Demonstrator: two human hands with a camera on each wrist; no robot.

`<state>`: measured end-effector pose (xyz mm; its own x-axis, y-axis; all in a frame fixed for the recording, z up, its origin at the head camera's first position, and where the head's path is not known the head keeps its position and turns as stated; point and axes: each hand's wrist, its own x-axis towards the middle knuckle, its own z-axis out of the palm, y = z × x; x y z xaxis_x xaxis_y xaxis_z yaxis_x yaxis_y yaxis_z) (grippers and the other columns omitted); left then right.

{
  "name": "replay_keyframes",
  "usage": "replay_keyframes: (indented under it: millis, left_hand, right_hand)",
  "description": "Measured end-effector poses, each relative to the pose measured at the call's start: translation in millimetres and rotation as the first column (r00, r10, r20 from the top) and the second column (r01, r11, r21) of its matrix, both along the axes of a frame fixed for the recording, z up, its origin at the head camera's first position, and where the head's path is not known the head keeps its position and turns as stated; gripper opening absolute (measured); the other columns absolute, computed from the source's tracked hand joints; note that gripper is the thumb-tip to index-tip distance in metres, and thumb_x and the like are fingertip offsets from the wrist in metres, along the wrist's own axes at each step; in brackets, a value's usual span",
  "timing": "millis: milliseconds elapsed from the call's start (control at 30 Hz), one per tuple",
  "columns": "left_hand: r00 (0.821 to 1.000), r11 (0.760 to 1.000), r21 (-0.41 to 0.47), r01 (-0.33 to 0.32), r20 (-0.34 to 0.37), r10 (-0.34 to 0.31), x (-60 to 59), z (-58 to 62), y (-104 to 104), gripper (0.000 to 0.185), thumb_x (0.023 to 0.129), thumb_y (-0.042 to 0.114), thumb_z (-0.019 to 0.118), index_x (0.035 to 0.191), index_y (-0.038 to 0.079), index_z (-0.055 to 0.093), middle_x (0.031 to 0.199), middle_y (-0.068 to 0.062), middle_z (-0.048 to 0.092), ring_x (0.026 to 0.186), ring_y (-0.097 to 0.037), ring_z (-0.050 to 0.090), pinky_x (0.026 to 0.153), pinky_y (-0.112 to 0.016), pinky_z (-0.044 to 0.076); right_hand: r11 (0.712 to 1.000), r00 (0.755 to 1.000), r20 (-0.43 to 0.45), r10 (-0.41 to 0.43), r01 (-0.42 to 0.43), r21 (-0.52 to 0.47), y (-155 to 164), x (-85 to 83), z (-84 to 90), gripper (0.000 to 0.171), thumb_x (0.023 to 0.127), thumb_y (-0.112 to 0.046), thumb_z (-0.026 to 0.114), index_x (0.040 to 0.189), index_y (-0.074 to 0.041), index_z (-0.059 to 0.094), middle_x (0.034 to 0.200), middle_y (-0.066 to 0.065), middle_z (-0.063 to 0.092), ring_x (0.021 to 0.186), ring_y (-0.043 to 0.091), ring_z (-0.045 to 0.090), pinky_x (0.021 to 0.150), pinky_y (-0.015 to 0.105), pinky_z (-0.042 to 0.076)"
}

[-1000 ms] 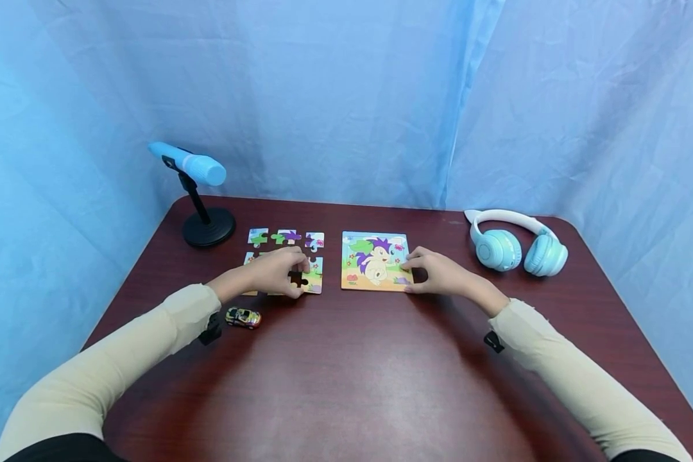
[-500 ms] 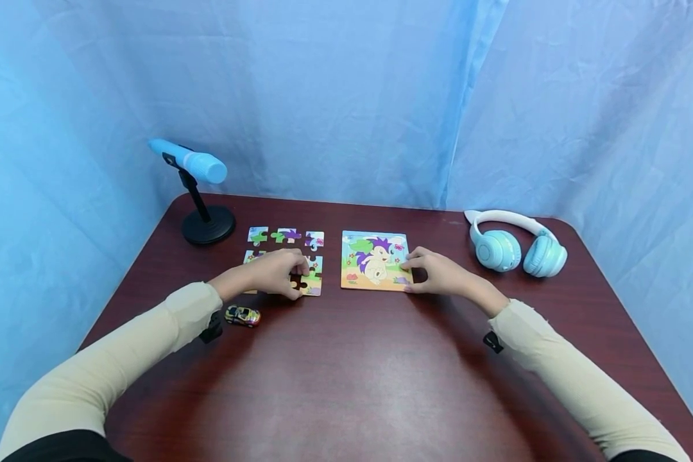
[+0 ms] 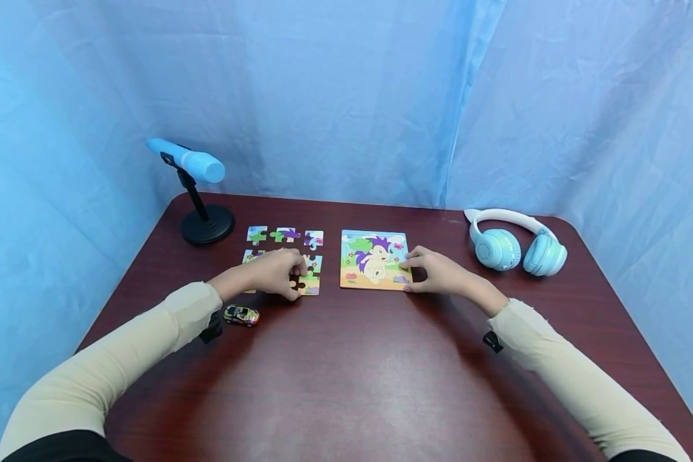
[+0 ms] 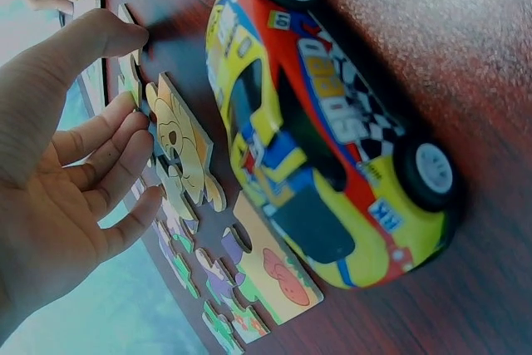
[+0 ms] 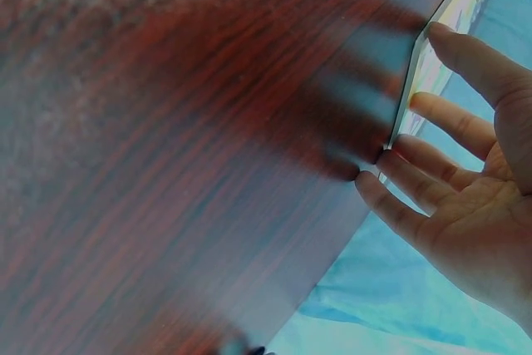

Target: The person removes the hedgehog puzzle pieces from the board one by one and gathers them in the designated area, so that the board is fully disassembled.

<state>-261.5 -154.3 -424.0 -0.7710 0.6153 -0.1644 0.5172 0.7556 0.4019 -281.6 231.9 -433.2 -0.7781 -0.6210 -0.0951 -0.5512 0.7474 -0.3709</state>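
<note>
In the head view my left hand (image 3: 270, 272) is over the lower part of a spread of jigsaw pieces (image 3: 256, 235). Its thumb and index finger pinch the edges of the bottom right corner piece (image 3: 312, 287), which lies flat; the hand hides some pieces behind it. The left wrist view shows a cream piece (image 4: 187, 135) with part of an animal's face just past the fingers. My right hand (image 3: 439, 274) touches the right side of a square puzzle board (image 3: 358, 279) with a purple-haired hedgehog picture. Its thumb (image 5: 478, 56) is at the near corner, fairly straight fingers along the edge.
A small toy car (image 3: 242, 316) stands just in front of my left wrist. A blue microphone (image 3: 199, 165) on a black stand is at the back left, headphones (image 3: 511, 247) at the back right. Blue curtains (image 3: 346, 96) surround the dark wooden table (image 3: 352, 372).
The bottom right corner piece has slid slightly left with my left hand, narrowing the gap to its neighbours. My right hand and the board have stayed in place.
</note>
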Motion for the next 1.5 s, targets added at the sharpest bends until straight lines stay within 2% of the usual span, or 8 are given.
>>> replay_keyframes:
  millis: [500,933,1267,1500]
  left_hand:
    - [0.999,0.999,-0.045,-0.018,0.036,0.02,-2.5,1.5,0.3,0.038,0.076,0.025,0.088,0.105,0.01,0.069,0.1,-0.004,0.061,0.087,-0.016,0.054,0.076,-0.031,0.048]
    - [0.998,1.0,-0.028,-0.013,0.056,0.015,-1.5,4.1,2.7,0.038,0.077,0.022,0.088,0.107,0.008,0.069,0.101,-0.006,0.062,0.086,-0.017,0.053,0.076,-0.031,0.048]
    - [0.998,0.999,-0.045,-0.026,0.05,0.028,-2.6,2.9,3.7,0.038,0.077,0.024,0.088,0.106,0.009,0.069,0.102,-0.005,0.062,0.087,-0.017,0.053,0.077,-0.031,0.048]
    - [1.0,0.999,-0.045,-0.008,0.002,0.008,-2.8,7.3,6.8,0.038,0.081,0.029,0.085,0.107,0.007,0.071,0.105,-0.007,0.064,0.091,-0.018,0.057,0.081,-0.034,0.05]
  right_hand:
    - [1.0,1.0,0.003,0.0,0.0,0.003,-1.8,-0.4,-0.2,0.051,0.088,-0.025,0.08,0.131,-0.001,0.068,0.128,0.018,0.06,0.115,0.03,0.06,0.103,0.05,0.049]
    - [1.0,1.0,0.009,0.002,-0.002,0.004,1.2,-3.2,-2.6,0.051,0.088,-0.024,0.08,0.132,-0.002,0.068,0.129,0.019,0.06,0.115,0.03,0.059,0.102,0.05,0.05]
    - [1.0,1.0,-0.011,0.007,-0.007,-0.006,1.8,-4.0,-5.0,0.049,0.088,-0.024,0.08,0.131,-0.002,0.068,0.131,0.019,0.058,0.118,0.031,0.058,0.104,0.051,0.049]
    - [1.0,1.0,-0.021,0.006,-0.006,-0.018,2.8,-4.1,-5.9,0.048,0.089,-0.024,0.079,0.13,-0.002,0.069,0.134,0.02,0.057,0.121,0.033,0.057,0.105,0.052,0.048]
